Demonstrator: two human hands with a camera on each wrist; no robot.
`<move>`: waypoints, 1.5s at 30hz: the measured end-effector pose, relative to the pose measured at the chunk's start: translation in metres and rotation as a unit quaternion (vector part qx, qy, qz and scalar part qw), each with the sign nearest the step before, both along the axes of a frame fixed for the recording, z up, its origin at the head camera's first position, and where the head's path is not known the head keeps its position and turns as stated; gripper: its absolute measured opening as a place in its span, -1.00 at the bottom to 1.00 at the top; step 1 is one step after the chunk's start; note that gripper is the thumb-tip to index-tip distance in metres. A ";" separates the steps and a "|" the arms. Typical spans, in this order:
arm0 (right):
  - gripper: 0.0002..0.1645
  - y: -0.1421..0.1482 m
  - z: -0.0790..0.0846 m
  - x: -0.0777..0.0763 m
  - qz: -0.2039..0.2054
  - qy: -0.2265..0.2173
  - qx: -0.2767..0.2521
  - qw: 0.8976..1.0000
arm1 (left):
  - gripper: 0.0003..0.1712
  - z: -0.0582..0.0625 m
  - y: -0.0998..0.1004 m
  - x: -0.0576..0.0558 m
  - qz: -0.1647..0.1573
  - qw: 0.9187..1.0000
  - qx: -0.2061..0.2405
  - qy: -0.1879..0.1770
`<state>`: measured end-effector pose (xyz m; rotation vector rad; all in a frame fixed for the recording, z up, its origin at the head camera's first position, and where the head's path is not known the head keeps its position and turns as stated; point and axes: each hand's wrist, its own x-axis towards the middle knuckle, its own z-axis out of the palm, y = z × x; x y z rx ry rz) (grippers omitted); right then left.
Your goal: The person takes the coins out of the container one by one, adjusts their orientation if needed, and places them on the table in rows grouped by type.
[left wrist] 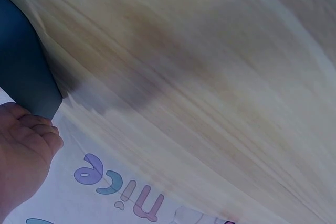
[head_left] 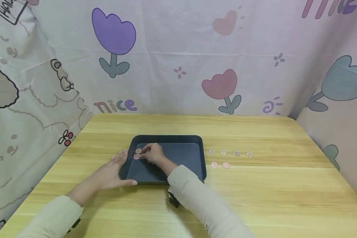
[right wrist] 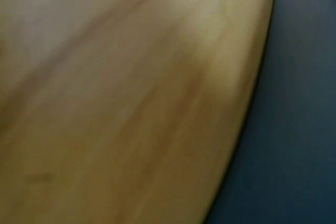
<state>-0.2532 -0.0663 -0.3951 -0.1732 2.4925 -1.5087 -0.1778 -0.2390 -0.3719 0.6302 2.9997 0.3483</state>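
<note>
In the head view, a dark rectangular baking tray (head_left: 178, 162) lies on the wooden table. Two copper-coloured coins (head_left: 138, 151) sit inside it near its left wall. My right hand (head_left: 154, 154) reaches into the tray just right of these coins. Its thumb and fingers are curled together at the tips, pinching what looks like a small coin, mostly hidden. Against the tray's outer left side rests my left hand (head_left: 111, 172), fingers straight along the wall and thumb stretched by the front left corner. The left wrist view shows the left fingers (left wrist: 39, 129) touching the tray wall (left wrist: 31, 61).
Right of the tray, a row of several silver coins (head_left: 224, 152) lies on the table (head_left: 270, 195). Two more copper-coloured coins (head_left: 214, 165) lie in front of that row. Behind and at both sides hangs a printed cloth (head_left: 172, 86). The right wrist view shows mostly tabletop and tray side.
</note>
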 end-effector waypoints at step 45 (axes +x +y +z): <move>-0.53 0.026 0.010 0.006 -0.012 -0.034 0.065 0.997 | 0.35 -0.002 -0.001 -0.001 0.010 1.000 0.008 -0.012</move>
